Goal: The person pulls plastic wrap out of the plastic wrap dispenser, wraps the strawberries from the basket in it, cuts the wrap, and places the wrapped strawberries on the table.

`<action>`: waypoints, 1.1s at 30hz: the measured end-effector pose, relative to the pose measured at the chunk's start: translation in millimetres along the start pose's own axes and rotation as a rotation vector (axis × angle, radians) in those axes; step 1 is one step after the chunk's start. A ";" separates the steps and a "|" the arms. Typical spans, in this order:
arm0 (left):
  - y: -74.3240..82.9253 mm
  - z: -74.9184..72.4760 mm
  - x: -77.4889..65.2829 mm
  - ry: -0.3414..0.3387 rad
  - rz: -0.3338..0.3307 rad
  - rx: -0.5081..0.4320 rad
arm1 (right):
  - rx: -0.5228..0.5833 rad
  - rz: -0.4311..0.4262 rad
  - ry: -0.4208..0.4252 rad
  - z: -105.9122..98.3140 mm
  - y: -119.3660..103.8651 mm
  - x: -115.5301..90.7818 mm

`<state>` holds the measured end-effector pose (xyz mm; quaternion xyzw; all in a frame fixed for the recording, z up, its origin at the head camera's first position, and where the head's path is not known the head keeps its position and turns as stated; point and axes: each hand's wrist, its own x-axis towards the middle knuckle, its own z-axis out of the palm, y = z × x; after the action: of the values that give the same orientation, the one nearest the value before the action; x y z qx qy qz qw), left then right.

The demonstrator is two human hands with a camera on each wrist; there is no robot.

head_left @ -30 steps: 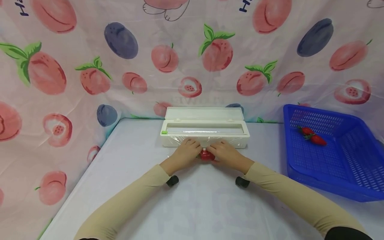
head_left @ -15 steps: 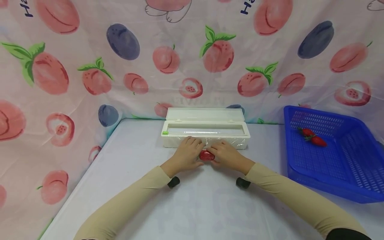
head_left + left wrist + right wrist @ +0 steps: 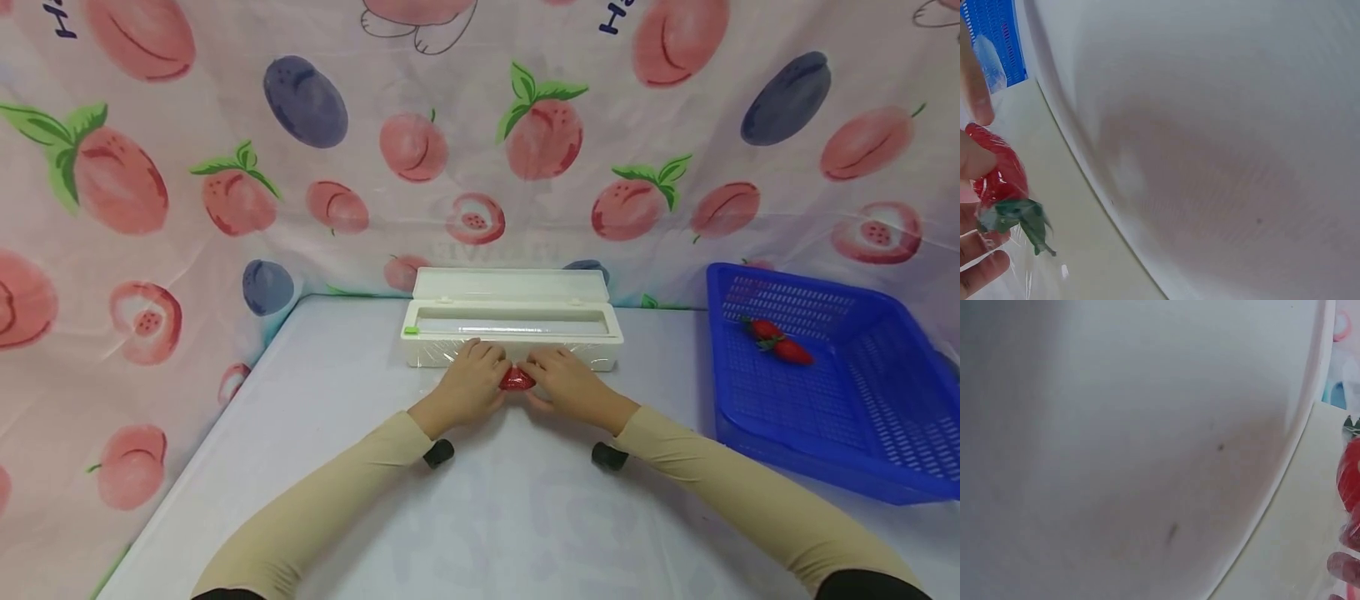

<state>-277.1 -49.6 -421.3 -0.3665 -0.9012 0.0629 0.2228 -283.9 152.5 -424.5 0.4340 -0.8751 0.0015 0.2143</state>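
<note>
Left hand [image 3: 467,385]: fingers curled, gripping the strawberry.
White box [image 3: 513,338]: on the table [image 3: 487,517], behind the hands; lid [image 3: 512,284] raised at the rear; clear film [image 3: 437,352] across its front.
Strawberry [image 3: 517,379]: between the two hands, just in front of the box, wrapped in clear film; green leaves [image 3: 1017,215] attached.
Right hand [image 3: 568,385]: fingers curled, gripping the strawberry's other side.
Blue basket [image 3: 825,465]: well to the right, holding two red strawberries [image 3: 789,350], touching each other.
</note>
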 end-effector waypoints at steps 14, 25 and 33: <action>-4.4 1.2 4.3 0.093 -0.068 0.016 | 0.036 0.080 0.026 -0.1 1.9 3.4; -5.6 6.7 3.5 0.090 -0.092 0.037 | 0.038 0.091 0.019 1.7 4.4 3.3; -9.5 12.1 5.3 0.062 -0.088 0.015 | 0.029 0.064 -0.001 4.7 5.5 9.4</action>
<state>-291.9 -52.2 -427.6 -0.3267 -0.9085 0.0481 0.2560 -294.9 147.8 -424.2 0.4086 -0.8886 0.0207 0.2075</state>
